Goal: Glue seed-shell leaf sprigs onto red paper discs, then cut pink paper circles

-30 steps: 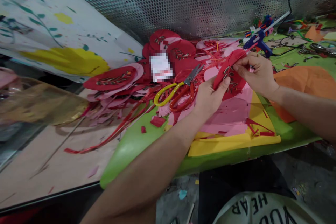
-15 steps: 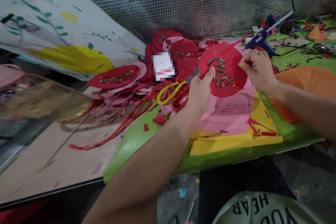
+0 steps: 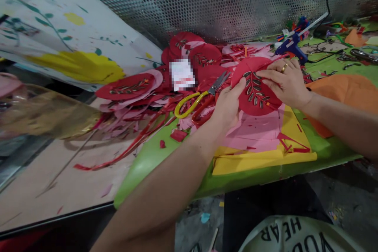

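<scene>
My left hand (image 3: 228, 104) grips a round red disc (image 3: 262, 106) by its left edge, the thumb lying on top. Dark striped seeds, like sunflower seeds (image 3: 253, 86), sit on the disc in a leafy branch pattern along a thin red stem. Reaching in from the right, my right hand (image 3: 288, 80) has its fingertips drawn together at the upper seeds; whatever lies between them is too small to make out. Scissors (image 3: 191, 104) with one yellow and one red handle lie beside my left hand. Under the disc are pink sheets (image 3: 251, 126) on yellow material (image 3: 265, 162).
Red discs with seed branches (image 3: 126, 86) are piled at the left and back. A blue glue gun (image 3: 292, 47) stands behind my right hand. Orange material (image 3: 345, 94) lies at the right, a patterned white panel (image 3: 97, 35) at the back left. Red scraps (image 3: 178, 135) litter the green cover.
My right hand has moved left from beside the disc onto its upper seeds. The disc, in my left hand, has shifted slightly right and down and is tilted differently.
</scene>
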### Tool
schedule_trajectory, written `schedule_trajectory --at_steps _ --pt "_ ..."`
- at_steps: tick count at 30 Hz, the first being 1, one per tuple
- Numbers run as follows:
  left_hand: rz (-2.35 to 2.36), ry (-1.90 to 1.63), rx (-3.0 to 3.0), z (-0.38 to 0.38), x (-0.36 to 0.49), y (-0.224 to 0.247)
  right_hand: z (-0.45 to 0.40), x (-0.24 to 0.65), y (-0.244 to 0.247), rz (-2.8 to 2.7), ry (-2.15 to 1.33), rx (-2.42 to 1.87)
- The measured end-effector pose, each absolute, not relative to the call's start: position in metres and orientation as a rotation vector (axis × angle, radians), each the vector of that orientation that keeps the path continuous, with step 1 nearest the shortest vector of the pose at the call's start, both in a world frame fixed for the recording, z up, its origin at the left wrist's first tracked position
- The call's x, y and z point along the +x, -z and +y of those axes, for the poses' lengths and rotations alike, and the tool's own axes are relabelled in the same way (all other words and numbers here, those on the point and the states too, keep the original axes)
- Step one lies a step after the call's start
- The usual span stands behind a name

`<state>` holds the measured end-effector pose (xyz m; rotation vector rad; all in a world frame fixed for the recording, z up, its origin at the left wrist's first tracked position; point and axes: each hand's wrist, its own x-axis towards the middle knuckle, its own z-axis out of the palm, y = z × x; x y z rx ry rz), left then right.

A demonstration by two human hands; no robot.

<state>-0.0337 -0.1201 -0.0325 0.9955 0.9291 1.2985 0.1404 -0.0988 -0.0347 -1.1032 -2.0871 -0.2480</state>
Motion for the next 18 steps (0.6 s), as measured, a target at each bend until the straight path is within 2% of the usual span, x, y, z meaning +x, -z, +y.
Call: schedule_trajectory --at_steps 7,18 --pt "0.909 -1.23 1.024 -0.122 -0.032 0.035 -0.098 0.141 0.031 -2.134 0.409 -1.07" --pt "0.928 -1.258 1.015 -0.121 -0.033 0.035 -0.098 0.139 0.026 -2.157 0.286 -1.156"
